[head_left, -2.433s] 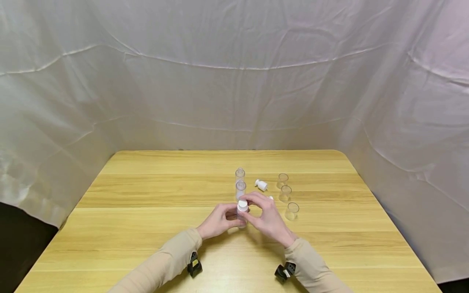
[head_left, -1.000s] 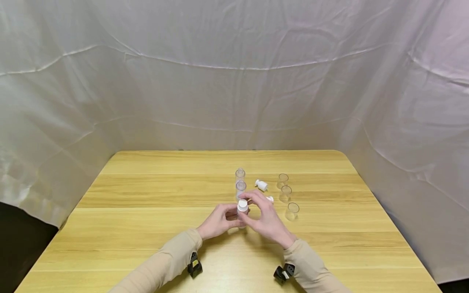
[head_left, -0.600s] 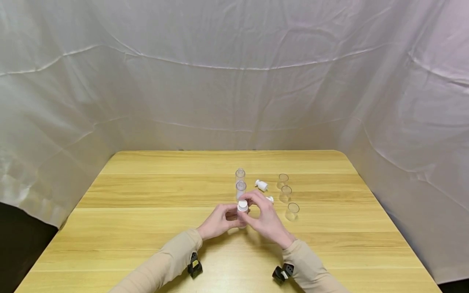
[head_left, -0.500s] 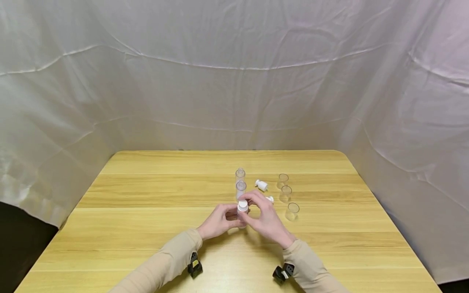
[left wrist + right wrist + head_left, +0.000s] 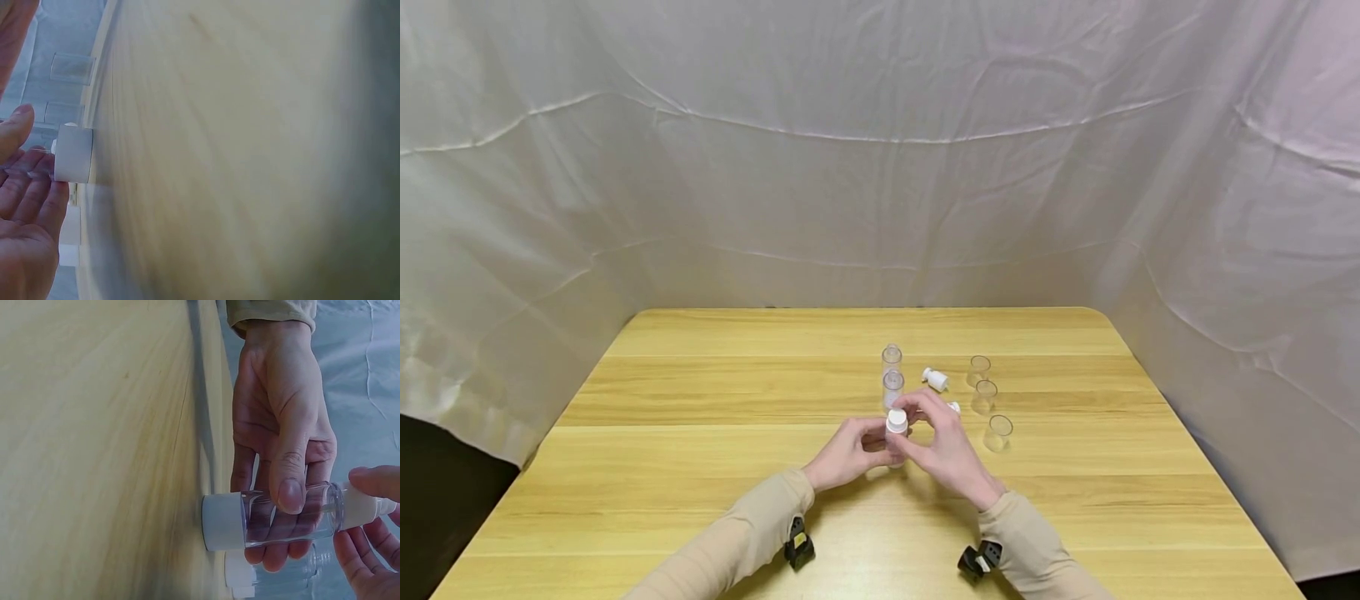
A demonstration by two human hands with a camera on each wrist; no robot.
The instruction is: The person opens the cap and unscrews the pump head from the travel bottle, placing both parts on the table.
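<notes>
A clear cosmetic bottle (image 5: 256, 526) with a white base (image 5: 224, 522) stands upright at the middle of the table. My left hand (image 5: 842, 457) grips its clear body, thumb on the near side and fingers round the far side. On the bottle's mouth sits a white pump top (image 5: 897, 419), and the thumb and fingertips of my right hand (image 5: 946, 442) pinch it. In the right wrist view the collar of the pump top meets the bottle's rim. Right behind it stand two more clear bottles without tops, a nearer one (image 5: 892, 387) and a farther one (image 5: 892, 358).
On the wooden table (image 5: 662, 467) lies a white pump top (image 5: 936, 380); another white piece (image 5: 954, 407) is partly hidden by my right hand. Three clear caps stand in a row at the right: back (image 5: 979, 368), middle (image 5: 985, 396) and front (image 5: 999, 432). A grey curtain (image 5: 880, 200) surrounds the table.
My right fingers and wrist have shifted slightly round the pump top, the thumb now lower on its near side. The left hand and the bottle have stayed in place.
</notes>
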